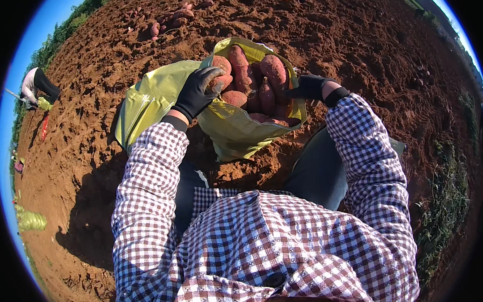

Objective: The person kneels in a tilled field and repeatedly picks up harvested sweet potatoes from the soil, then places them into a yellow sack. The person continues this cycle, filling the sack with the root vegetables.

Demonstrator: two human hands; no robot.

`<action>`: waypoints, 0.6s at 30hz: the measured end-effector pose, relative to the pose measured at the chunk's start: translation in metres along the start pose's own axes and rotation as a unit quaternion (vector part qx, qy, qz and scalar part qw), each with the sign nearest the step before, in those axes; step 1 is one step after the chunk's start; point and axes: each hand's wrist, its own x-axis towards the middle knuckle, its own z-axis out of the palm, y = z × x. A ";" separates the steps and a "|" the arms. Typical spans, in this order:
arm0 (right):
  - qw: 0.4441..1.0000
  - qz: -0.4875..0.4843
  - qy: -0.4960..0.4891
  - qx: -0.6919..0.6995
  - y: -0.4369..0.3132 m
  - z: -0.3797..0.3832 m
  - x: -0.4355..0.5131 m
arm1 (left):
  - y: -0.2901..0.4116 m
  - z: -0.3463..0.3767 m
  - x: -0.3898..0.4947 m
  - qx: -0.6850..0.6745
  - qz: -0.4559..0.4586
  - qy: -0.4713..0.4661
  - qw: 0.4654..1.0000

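Observation:
An upright yellow-green woven sack (241,135) stands before me on the soil, its mouth held wide. Inside are several reddish sweet potatoes (274,72), dusted with earth. My left hand (197,90), in a black glove, reaches over the left rim, its fingers and thumb around a sweet potato (220,83) at that side. On the opposite side my right hand (312,88), also gloved in black, grips the rim, with the thumb inside and the fingers mostly hidden outside. The sack's lower contents are out of sight.
Another yellow-green sack (152,98) lies against the left side. Loose sweet potatoes (173,19) are scattered farther out on the clumpy red soil (357,35). A person (40,88) bends over at far left, beyond a full sack (30,220). Cut vines (443,208) lie at right.

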 end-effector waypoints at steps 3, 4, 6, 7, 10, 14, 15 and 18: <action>0.983 -0.101 -0.058 0.141 0.026 0.015 0.035 | -0.006 0.008 -0.005 -0.083 -0.026 -0.011 0.996; 0.978 -0.087 -0.059 0.183 0.036 0.024 0.046 | -0.007 0.010 -0.009 -0.068 -0.047 -0.007 0.997; 0.915 -0.069 -0.043 0.395 0.058 0.043 0.060 | -0.006 0.016 -0.015 -0.025 -0.096 0.059 0.993; 0.914 -0.087 -0.022 0.395 0.067 0.049 0.064 | -0.004 0.018 -0.018 -0.020 -0.134 0.097 0.986; 0.935 -0.083 0.058 0.340 0.082 0.058 0.069 | -0.002 0.013 -0.021 0.054 -0.260 0.037 0.963; 0.866 -0.073 0.161 0.467 0.088 0.063 0.082 | -0.003 -0.003 -0.020 -0.070 -0.417 -0.080 0.903; 0.844 -0.057 0.177 0.504 0.090 0.065 0.089 | -0.004 -0.004 -0.020 -0.080 -0.435 -0.091 0.893; 0.835 -0.048 0.182 0.517 0.098 0.071 0.112 | -0.010 0.001 -0.021 -0.119 -0.466 -0.071 0.874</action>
